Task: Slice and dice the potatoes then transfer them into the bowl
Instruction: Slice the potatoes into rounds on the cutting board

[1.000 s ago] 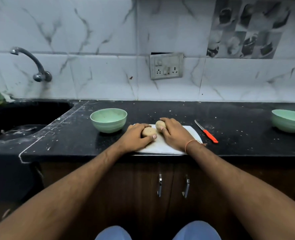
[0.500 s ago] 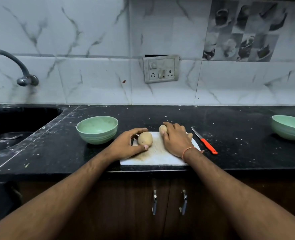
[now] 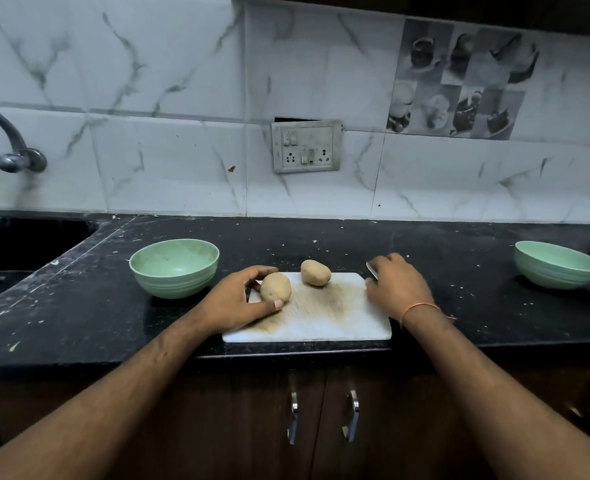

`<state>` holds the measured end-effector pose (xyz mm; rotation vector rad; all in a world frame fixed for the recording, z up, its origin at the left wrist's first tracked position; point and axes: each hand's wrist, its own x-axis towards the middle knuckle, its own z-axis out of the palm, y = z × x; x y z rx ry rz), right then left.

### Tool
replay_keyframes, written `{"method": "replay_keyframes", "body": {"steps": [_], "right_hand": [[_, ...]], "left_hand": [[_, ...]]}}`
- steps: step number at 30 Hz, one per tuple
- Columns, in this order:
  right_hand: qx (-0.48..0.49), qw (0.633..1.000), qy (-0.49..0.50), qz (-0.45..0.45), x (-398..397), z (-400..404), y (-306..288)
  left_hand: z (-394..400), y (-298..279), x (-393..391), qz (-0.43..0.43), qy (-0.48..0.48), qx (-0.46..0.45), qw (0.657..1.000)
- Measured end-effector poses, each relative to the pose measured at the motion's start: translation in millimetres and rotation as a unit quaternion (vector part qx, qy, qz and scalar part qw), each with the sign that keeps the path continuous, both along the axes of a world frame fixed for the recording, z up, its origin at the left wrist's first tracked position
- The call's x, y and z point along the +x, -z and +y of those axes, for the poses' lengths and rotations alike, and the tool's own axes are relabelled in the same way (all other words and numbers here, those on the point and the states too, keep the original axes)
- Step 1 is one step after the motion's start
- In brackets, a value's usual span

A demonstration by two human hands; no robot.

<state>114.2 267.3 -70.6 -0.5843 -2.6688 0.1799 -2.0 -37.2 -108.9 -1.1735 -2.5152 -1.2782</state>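
Observation:
Two whole unpeeled potatoes lie on the white cutting board [image 3: 338, 317] at the counter's front edge. My left hand [image 3: 241, 299] grips the nearer potato [image 3: 275, 287] at the board's left end, thumb in front and fingers behind. The second potato [image 3: 315, 273] sits free at the board's far edge. My right hand [image 3: 397, 285] is curled over the knife [image 3: 372, 270] just right of the board. Only the blade tip shows; the handle is hidden under the hand. An empty green bowl [image 3: 174, 268] stands left of the board.
A second green bowl [image 3: 556, 265] stands at the far right of the black counter [image 3: 442, 244]. The sink [image 3: 9, 251] and tap [image 3: 13, 147] are at the left. A wall socket [image 3: 306, 146] is on the tiles behind. Cabinet doors are below the counter edge.
My right hand let go of the far potato and moved right onto the knife. My left hand kept hold of the near potato. The camera view shifted right.

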Motion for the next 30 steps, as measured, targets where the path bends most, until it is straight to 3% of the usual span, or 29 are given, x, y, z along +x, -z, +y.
{"method": "replay_keyframes", "body": {"steps": [5,10,14,19,25,30], "right_hand": [[0.02,0.987,0.06,-0.145,19,23,-17],[-0.028,0.983,0.066,-0.167,14,21,-26],[-0.075,0.982,0.061,-0.16,12,14,-31],[-0.069,0.982,0.063,-0.165,19,0,-31],[-0.098,0.99,0.05,-0.09,25,-8,-30],[-0.061,0.997,-0.028,-0.03,32,-49,-36]], "left_hand": [[-1,-1,-2,-0.001,0.004,-0.003,1.0],[1,0,0,0.004,0.003,-0.005,1.0],[0,-1,0,0.006,0.001,-0.004,1.0],[0,0,0,0.006,0.0,-0.003,1.0],[1,3,-4,-0.016,-0.013,-0.004,1.0],[2,1,-3,-0.017,-0.017,-0.011,1.0]]}}
